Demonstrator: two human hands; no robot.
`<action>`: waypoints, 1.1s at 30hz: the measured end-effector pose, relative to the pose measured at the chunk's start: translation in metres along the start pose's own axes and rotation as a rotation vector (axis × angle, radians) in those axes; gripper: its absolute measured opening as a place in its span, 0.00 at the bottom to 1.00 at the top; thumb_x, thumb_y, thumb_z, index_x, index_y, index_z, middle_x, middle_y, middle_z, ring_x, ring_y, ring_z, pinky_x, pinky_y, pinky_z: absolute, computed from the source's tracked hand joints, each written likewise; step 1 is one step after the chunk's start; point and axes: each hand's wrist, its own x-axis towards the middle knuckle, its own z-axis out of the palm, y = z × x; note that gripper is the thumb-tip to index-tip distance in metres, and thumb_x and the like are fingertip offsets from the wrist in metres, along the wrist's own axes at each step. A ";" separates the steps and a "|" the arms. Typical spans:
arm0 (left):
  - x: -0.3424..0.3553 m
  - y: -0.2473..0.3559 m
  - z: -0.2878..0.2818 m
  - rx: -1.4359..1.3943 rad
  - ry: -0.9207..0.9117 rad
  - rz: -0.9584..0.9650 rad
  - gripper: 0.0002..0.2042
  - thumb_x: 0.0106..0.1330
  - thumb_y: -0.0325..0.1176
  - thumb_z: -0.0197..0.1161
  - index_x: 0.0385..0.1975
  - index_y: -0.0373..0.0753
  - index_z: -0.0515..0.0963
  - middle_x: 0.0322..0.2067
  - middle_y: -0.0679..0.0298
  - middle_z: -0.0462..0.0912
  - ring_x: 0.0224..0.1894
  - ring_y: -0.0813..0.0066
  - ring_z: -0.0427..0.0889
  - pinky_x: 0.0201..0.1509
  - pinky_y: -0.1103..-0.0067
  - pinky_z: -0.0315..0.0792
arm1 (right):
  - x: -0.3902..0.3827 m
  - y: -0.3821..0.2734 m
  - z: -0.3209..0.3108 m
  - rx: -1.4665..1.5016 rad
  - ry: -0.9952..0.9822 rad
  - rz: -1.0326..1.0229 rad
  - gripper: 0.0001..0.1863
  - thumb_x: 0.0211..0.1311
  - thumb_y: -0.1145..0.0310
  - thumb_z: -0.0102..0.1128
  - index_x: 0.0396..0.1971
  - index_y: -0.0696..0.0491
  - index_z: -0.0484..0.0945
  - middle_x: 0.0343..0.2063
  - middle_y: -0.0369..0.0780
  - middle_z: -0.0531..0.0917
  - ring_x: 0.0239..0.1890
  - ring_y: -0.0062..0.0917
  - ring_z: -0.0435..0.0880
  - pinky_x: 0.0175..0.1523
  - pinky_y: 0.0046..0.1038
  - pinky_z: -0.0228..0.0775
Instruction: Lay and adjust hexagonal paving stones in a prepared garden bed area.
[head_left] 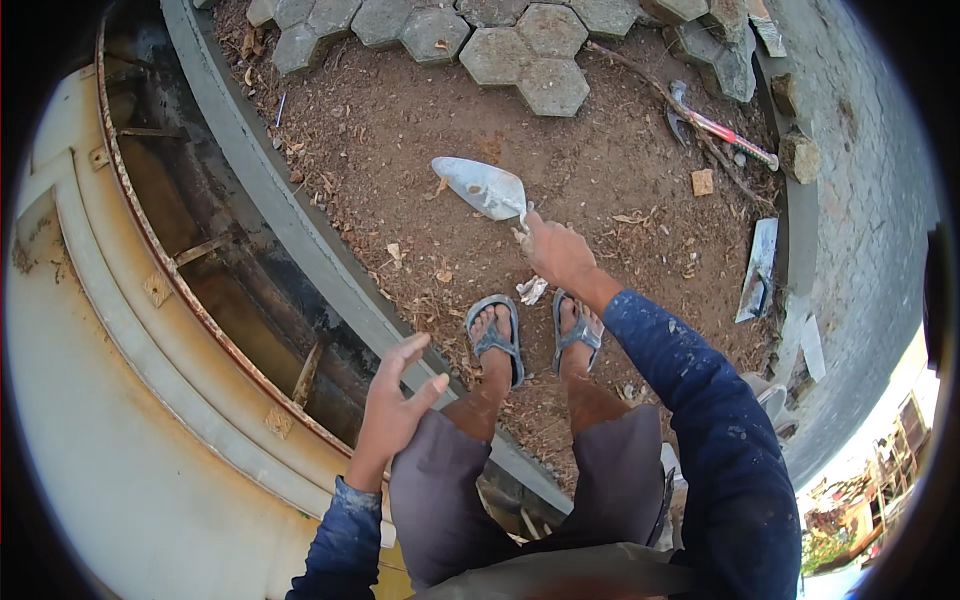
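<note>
A pointed brick trowel (482, 187) is in my right hand (558, 250), its fingers wrapped round the handle. The blade, smeared with grey, points to the far left above the bare soil (400, 130). My left hand (398, 395) is empty, held over my left thigh near the grey concrete edging (345, 285). Its thumb and fingers are apart. Below the right hand, a crumpled pale scrap (532, 290) lies between my sandalled feet.
Hexagonal paving blocks (553, 87) lie at the far side. A hammer (725, 130) with a red and white handle, a stick (640, 70) and a flat metal float (758, 268) rest at the right. A rusty-rimmed metal structure (170, 270) with an open gap runs along the left.
</note>
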 end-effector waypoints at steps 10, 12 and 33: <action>0.219 -0.116 0.102 0.931 0.174 0.419 0.47 0.65 0.56 0.65 0.74 0.32 0.52 0.74 0.36 0.44 0.76 0.34 0.45 0.77 0.51 0.45 | 0.035 0.051 -0.019 -0.082 0.091 0.019 0.17 0.74 0.54 0.48 0.50 0.52 0.72 0.37 0.54 0.85 0.39 0.52 0.86 0.46 0.50 0.79; 0.238 -0.122 0.110 0.979 0.184 0.466 0.47 0.65 0.57 0.64 0.75 0.32 0.51 0.75 0.36 0.43 0.77 0.35 0.43 0.77 0.50 0.44 | 0.041 0.053 -0.025 0.023 0.114 0.071 0.18 0.74 0.53 0.48 0.50 0.52 0.72 0.38 0.55 0.85 0.40 0.55 0.86 0.47 0.51 0.78; 0.173 -0.205 0.078 0.508 0.200 0.274 0.42 0.74 0.52 0.54 0.73 0.23 0.47 0.76 0.39 0.41 0.78 0.44 0.43 0.80 0.64 0.45 | 0.106 -0.011 0.035 0.164 -0.307 -0.206 0.26 0.71 0.55 0.47 0.36 0.67 0.82 0.30 0.57 0.86 0.34 0.47 0.88 0.43 0.45 0.80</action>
